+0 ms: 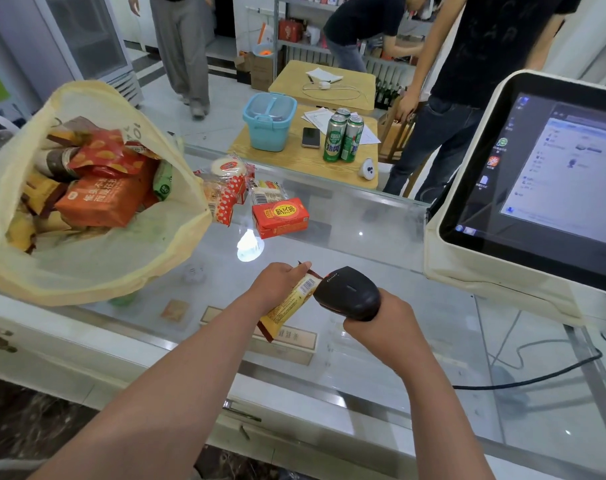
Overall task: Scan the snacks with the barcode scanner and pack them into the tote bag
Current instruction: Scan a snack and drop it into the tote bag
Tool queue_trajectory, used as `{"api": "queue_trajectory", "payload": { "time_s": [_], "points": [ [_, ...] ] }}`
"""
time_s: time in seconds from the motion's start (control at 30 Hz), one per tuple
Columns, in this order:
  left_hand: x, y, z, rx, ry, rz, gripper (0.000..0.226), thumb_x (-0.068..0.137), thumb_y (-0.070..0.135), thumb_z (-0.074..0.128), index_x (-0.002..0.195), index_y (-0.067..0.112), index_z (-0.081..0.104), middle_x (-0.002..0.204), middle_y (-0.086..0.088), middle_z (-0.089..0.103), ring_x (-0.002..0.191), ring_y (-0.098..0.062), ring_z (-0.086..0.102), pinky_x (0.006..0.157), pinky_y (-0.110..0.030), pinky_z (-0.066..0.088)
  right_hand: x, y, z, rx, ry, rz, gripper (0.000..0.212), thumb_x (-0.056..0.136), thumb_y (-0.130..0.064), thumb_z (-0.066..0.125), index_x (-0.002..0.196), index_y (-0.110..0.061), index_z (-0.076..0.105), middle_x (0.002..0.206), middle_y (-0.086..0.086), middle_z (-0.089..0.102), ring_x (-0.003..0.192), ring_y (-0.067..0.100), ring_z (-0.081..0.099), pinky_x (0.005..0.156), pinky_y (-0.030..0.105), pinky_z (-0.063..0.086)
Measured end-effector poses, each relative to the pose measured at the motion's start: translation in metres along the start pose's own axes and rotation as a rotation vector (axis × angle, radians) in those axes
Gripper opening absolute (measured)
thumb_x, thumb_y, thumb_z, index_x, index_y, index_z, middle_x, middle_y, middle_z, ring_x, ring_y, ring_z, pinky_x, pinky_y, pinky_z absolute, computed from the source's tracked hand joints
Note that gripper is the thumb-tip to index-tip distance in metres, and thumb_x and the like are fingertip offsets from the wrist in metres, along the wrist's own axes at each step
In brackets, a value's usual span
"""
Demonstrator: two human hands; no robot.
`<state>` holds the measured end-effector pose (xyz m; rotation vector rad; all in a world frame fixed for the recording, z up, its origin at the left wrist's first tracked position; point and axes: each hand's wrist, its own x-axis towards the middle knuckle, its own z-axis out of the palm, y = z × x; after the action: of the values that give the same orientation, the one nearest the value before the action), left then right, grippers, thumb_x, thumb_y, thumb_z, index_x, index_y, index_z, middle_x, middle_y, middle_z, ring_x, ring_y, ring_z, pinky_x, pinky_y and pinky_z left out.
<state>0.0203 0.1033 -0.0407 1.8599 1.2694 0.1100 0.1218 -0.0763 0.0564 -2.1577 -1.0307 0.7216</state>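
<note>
My left hand [277, 284] grips a yellow snack packet [289, 308] with brown ends, its barcode turned toward the scanner. My right hand [381, 325] grips the black barcode scanner [346, 292], whose head almost touches the barcode. Both are held above the glass counter [381, 244]. The cream tote bag [97, 265] stands open at the left, holding several snack packets. Beyond my hands on the counter lie a red box [280, 216], a red-and-white dotted cracker pack [223, 199] and a clear wafer pack [266, 192].
A touchscreen till [540, 188] in a cream cover stands at the right, its black cable [537, 379] trailing over the counter. Behind the counter are wooden tables with green cans [343, 138], a blue container [268, 121] and a phone [310, 137]. Three people stand beyond.
</note>
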Motion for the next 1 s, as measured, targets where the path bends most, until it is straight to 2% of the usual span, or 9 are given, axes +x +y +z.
{"api": "queue_trajectory", "payload": {
  "time_s": [0.2,0.3,0.4,0.47,0.57,0.67,0.8,0.9,1.0],
  "points": [
    [-0.006,0.006,-0.002,-0.085,0.028,-0.035,0.052,0.096,0.058,0.037,0.079,0.014,0.059,0.083,-0.009,0.061,0.068,-0.018,0.059,0.064,-0.021,0.039,0.012,0.01,0.012,0.02,0.047,0.036,0.021,0.073,-0.008,0.067,0.07,-0.019,0.048,0.071,0.0,0.053,0.058,0.008,0.048,0.045,0.012,0.032],
    [-0.01,0.006,-0.002,-0.227,0.035,-0.059,0.056,0.093,0.062,0.041,0.075,0.011,0.057,0.088,-0.019,0.066,0.073,-0.029,0.066,0.072,-0.034,0.051,0.02,0.018,0.021,0.045,0.04,0.071,0.021,0.071,-0.01,0.068,0.074,-0.018,0.05,0.088,0.008,0.053,0.057,0.007,0.045,0.04,0.01,0.032],
    [-0.016,0.008,-0.003,-0.361,0.072,-0.069,0.064,0.09,0.064,0.043,0.084,0.003,0.061,0.087,-0.019,0.067,0.08,-0.035,0.068,0.08,-0.046,0.054,0.025,0.022,0.029,0.066,0.023,0.126,0.039,0.074,-0.013,0.07,0.11,-0.011,0.057,0.115,0.01,0.048,0.073,0.013,0.055,0.059,0.017,0.041],
    [-0.019,0.009,-0.004,-0.388,0.116,-0.06,0.057,0.093,0.06,0.043,0.078,0.006,0.055,0.075,-0.013,0.06,0.069,-0.025,0.06,0.069,-0.038,0.048,0.028,0.02,0.032,0.077,-0.001,0.158,0.065,0.077,-0.013,0.07,0.136,-0.012,0.043,0.128,0.008,0.04,0.09,0.017,0.052,0.074,0.025,0.041],
    [-0.027,0.012,-0.008,-0.454,0.141,-0.005,0.048,0.096,0.055,0.042,0.073,0.013,0.05,0.07,-0.003,0.057,0.064,-0.016,0.053,0.066,-0.03,0.042,0.033,0.009,0.037,-0.001,0.077,0.112,0.08,0.079,-0.021,0.07,0.147,-0.015,0.028,0.135,0.01,0.037,0.117,0.023,0.043,0.093,0.031,0.04],
    [-0.034,0.016,-0.025,-0.554,0.167,0.01,0.053,0.096,0.057,0.038,0.093,0.012,0.064,0.088,-0.006,0.071,0.081,-0.021,0.067,0.08,-0.036,0.052,0.038,-0.014,0.046,-0.008,0.151,-0.039,0.071,0.083,-0.036,0.068,0.144,-0.021,0.035,0.131,0.003,0.047,0.121,0.02,0.042,0.098,0.034,0.041],
    [-0.049,0.018,-0.063,-0.679,0.264,0.015,0.052,0.095,0.061,0.039,0.1,0.016,0.066,0.09,-0.002,0.073,0.081,-0.016,0.069,0.078,-0.033,0.055,0.039,-0.056,0.067,0.244,-0.15,-0.088,0.063,0.087,-0.041,0.064,0.142,-0.027,0.036,0.107,-0.008,0.056,0.087,0.002,0.057,0.065,0.014,0.044],
    [-0.066,0.013,-0.095,-0.729,0.357,0.022,0.046,0.097,0.054,0.043,0.092,0.012,0.062,0.08,0.0,0.066,0.07,-0.009,0.061,0.069,-0.025,0.049,0.036,-0.082,0.088,0.298,-0.24,-0.18,0.043,0.087,-0.033,0.065,0.126,-0.031,0.048,0.09,-0.021,0.055,0.081,-0.004,0.055,0.065,0.01,0.042],
    [-0.084,-0.006,-0.129,-0.62,0.55,0.006,0.037,0.096,0.048,0.049,0.103,0.013,0.06,0.089,-0.001,0.065,0.08,-0.015,0.061,0.085,-0.038,0.053,0.035,-0.105,0.107,0.339,-0.292,-0.239,0.036,0.084,-0.029,0.069,0.114,-0.037,0.051,0.091,-0.016,0.061,0.079,0.002,0.062,0.069,0.019,0.051]
  ]
}}
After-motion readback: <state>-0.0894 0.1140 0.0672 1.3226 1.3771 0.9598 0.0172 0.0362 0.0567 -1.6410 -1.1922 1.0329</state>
